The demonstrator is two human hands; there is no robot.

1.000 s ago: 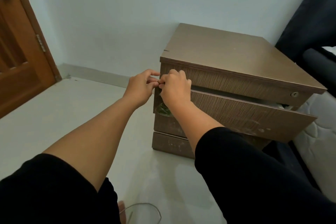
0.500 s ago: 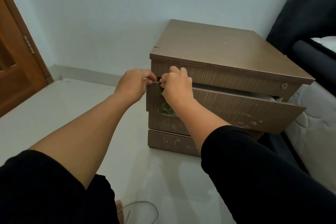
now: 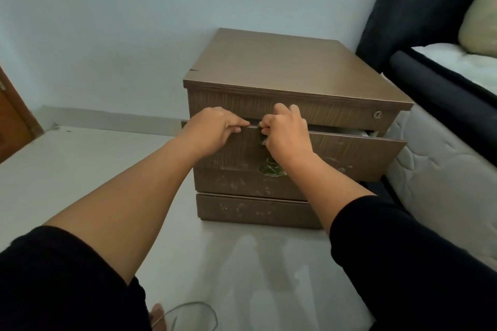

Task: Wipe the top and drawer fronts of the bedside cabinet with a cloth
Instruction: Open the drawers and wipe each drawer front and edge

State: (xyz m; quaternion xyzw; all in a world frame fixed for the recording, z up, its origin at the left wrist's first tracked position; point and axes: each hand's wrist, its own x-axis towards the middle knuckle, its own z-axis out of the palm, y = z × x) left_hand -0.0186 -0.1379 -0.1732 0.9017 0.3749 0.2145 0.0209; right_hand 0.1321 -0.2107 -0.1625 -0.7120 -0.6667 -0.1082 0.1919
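A brown wooden bedside cabinet point(image 3: 282, 70) stands against the pale wall. Its middle drawer point(image 3: 357, 153) is pulled out, more at the right. My left hand point(image 3: 212, 131) grips the top edge of that drawer front. My right hand point(image 3: 286, 134) is closed on a dark green cloth point(image 3: 270, 169) at the same edge; the cloth hangs down the drawer front below my wrist. The lower drawer fronts point(image 3: 242, 209) show pale dusty smudges. The top drawer has a round lock point(image 3: 377, 115) at the right.
A bed with a dark frame point(image 3: 430, 80), a white mattress point(image 3: 441, 183) and a cream pillow point(image 3: 478, 21) stands close on the right. A wooden door point(image 3: 10, 121) is at the left. A thin cable loop point(image 3: 188, 314) lies on the pale floor by my foot.
Both hands have slid right along the drawer's top edge, from its left corner toward the middle. The view has shifted so the bed shows more.
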